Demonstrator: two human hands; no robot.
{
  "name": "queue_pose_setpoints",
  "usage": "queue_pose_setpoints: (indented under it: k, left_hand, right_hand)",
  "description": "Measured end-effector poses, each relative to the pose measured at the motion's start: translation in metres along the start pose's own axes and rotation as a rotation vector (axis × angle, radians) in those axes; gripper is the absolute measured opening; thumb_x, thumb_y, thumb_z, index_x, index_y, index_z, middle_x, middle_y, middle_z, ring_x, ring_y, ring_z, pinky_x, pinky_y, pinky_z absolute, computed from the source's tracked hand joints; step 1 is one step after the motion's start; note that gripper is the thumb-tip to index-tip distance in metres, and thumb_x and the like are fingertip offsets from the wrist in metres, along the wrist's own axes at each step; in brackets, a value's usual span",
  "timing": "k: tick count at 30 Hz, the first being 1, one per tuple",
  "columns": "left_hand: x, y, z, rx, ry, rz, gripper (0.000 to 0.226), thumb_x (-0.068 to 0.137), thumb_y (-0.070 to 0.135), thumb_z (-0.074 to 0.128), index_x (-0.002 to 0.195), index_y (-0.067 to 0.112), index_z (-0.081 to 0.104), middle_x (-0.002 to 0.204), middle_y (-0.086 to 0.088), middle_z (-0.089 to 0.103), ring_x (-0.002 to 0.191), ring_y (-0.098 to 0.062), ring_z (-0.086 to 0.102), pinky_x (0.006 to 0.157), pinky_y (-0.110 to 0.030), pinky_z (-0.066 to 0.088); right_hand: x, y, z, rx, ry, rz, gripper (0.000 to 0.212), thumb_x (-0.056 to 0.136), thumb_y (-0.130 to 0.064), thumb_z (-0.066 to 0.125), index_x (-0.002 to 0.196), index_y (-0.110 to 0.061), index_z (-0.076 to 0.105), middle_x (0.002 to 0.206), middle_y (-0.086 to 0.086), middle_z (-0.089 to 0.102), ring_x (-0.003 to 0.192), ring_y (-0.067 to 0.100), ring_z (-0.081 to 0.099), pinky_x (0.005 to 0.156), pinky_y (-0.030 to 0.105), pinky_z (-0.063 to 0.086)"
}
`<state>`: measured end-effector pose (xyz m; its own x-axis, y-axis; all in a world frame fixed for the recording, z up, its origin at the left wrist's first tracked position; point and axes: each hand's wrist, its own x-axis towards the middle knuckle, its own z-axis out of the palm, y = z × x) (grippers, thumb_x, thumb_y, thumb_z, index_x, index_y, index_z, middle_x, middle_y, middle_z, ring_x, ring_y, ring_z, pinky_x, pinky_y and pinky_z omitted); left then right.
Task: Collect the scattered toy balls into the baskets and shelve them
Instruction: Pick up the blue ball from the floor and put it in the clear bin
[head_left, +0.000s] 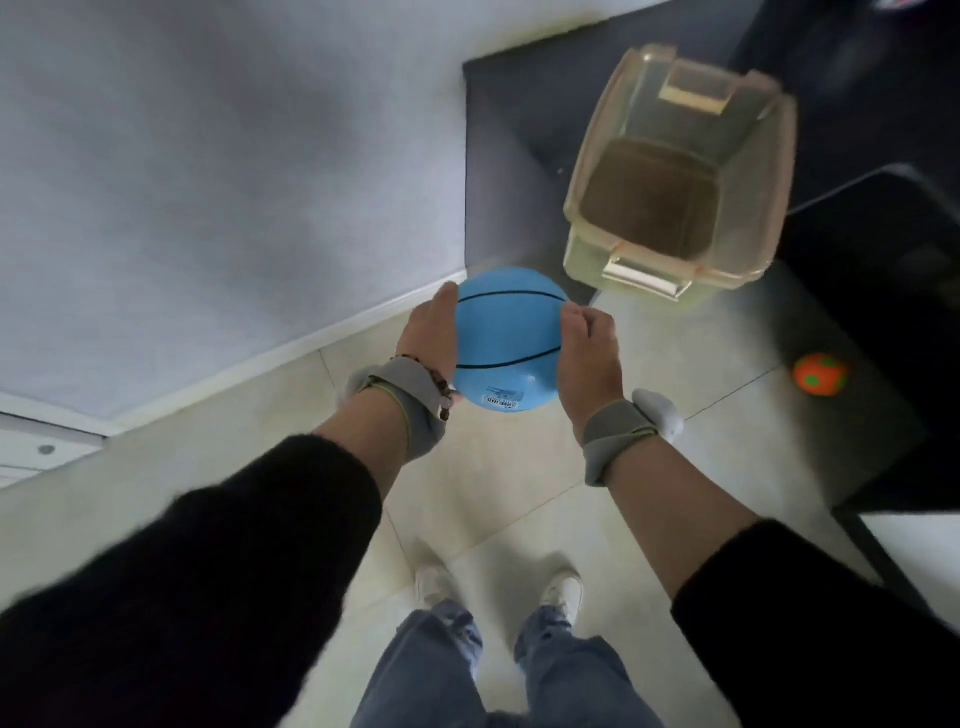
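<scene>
Head view: we're looking down as the blue ball (506, 338) is being carried in the air between both hands, above the tiled floor (493, 493) and just short of the basket's near end.
Left hand (431, 332): it's pressing against the ball's left side with the thumb lying along the top. The fingers are wrapping out of sight behind the ball, so I cannot tell whether they are spread.
Right hand (589, 358): it's gripping the right side, with the fingers curled and bunched together on the ball.
Basket (753, 176): translucent and beige, it's sitting open-topped at the near edge of a dark surface (509, 156). Nothing is showing inside it.
Orange ball (821, 375): green-spotted, it's lying in shadow at the right edge of the floor, well apart from the hands.
Done so far: judging from the bare basket, no ball is in yet. The blue one is up and looks to be heading there.
Left to do: as I read it, the blue ball is waiting to be dropped in and the orange one to be fetched. After that comes the shelving, and no shelf is clearly showing.
Count, balls: two, one blue and one orange.
Count, baskets: one.
Count, hands: two, each wearing a grey wristband (613, 441). A bead bracelet (441, 389) is hanging on the left wrist.
</scene>
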<state>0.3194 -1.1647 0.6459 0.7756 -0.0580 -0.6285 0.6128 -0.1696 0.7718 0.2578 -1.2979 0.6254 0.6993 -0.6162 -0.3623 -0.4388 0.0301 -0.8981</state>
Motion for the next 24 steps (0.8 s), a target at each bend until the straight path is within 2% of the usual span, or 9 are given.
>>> queue_pose_setpoints:
  k: [3,5,7,10,12,13,16,19,24]
  left_hand:
    - [-0.02,0.048,-0.001,0.057,-0.068,0.099,0.037,0.084,0.051,0.038,0.063,0.03,0.061,0.069,0.007,0.056,0.069,-0.025,0.054,0.076,-0.052,0.053]
    - [-0.027,0.067,0.002,0.067,-0.095,0.166,0.036,0.088,0.051,0.036,0.071,0.028,0.058,0.08,0.003,0.059,0.08,-0.029,0.06,0.084,-0.059,0.052]
    - [-0.033,0.085,0.008,0.085,-0.15,0.233,0.035,0.09,0.05,0.034,0.077,0.025,0.055,0.086,0.0,0.06,0.09,-0.032,0.061,0.087,-0.06,0.051]
    - [-0.041,0.112,0.027,0.06,-0.209,0.271,0.036,0.086,0.052,0.037,0.081,0.024,0.059,0.08,0.001,0.062,0.074,-0.025,0.062,0.064,-0.05,0.059]
    - [-0.044,0.127,0.046,0.084,-0.254,0.344,0.035,0.087,0.049,0.038,0.087,0.02,0.058,0.082,-0.003,0.062,0.072,-0.028,0.062,0.043,-0.034,0.056]
    - [-0.044,0.133,0.054,0.083,-0.265,0.367,0.034,0.088,0.048,0.039,0.09,0.019,0.057,0.084,-0.005,0.062,0.074,-0.029,0.061,0.04,-0.031,0.054]
    - [-0.045,0.147,0.077,0.004,-0.293,0.291,0.026,0.087,0.047,0.047,0.092,0.024,0.057,0.086,-0.001,0.062,0.073,-0.023,0.063,0.064,-0.049,0.06]
    - [-0.033,0.158,0.104,0.029,-0.297,0.323,0.019,0.087,0.036,0.049,0.079,0.02,0.055,0.084,-0.001,0.062,0.073,-0.021,0.063,0.08,-0.054,0.056]
    - [0.001,0.183,0.143,0.196,-0.271,0.352,0.029,0.072,0.043,0.046,0.09,0.021,0.055,0.095,-0.003,0.062,0.092,-0.028,0.062,0.087,-0.055,0.053]
  right_hand:
    - [-0.012,-0.042,-0.01,0.08,0.096,-0.072,0.034,0.096,-0.037,0.046,0.12,-0.015,0.054,0.127,0.008,0.05,0.095,0.012,0.05,0.079,0.024,0.04]
    - [-0.015,-0.061,-0.015,0.112,0.132,-0.088,0.036,0.096,-0.038,0.047,0.122,-0.014,0.054,0.127,0.011,0.051,0.105,0.02,0.051,0.091,0.034,0.042]
    - [-0.016,-0.077,-0.026,0.129,0.166,-0.119,0.037,0.095,-0.041,0.046,0.123,-0.016,0.053,0.126,0.008,0.051,0.11,0.022,0.05,0.094,0.036,0.043]
    - [-0.01,-0.099,-0.049,0.121,0.205,-0.146,0.04,0.094,-0.047,0.044,0.124,-0.02,0.051,0.128,0.006,0.05,0.114,0.022,0.049,0.099,0.038,0.042]
    - [-0.002,-0.113,-0.065,0.129,0.238,-0.165,0.041,0.094,-0.047,0.044,0.124,-0.02,0.051,0.129,0.008,0.05,0.115,0.023,0.049,0.103,0.041,0.041]
    - [0.002,-0.119,-0.072,0.13,0.251,-0.169,0.042,0.094,-0.047,0.044,0.124,-0.02,0.051,0.13,0.009,0.05,0.114,0.023,0.049,0.103,0.042,0.041]
    - [0.02,-0.132,-0.091,0.116,0.266,-0.172,0.045,0.093,-0.049,0.044,0.127,-0.02,0.051,0.131,0.009,0.05,0.116,0.024,0.051,0.106,0.044,0.041]
    - [0.045,-0.141,-0.11,0.075,0.282,-0.16,0.048,0.091,-0.052,0.043,0.127,-0.021,0.051,0.13,0.008,0.052,0.116,0.024,0.051,0.104,0.044,0.042]
    - [0.104,-0.151,-0.124,0.081,0.254,-0.118,0.037,0.088,-0.055,0.042,0.111,-0.027,0.049,0.125,0.007,0.054,0.114,0.026,0.052,0.103,0.045,0.043]
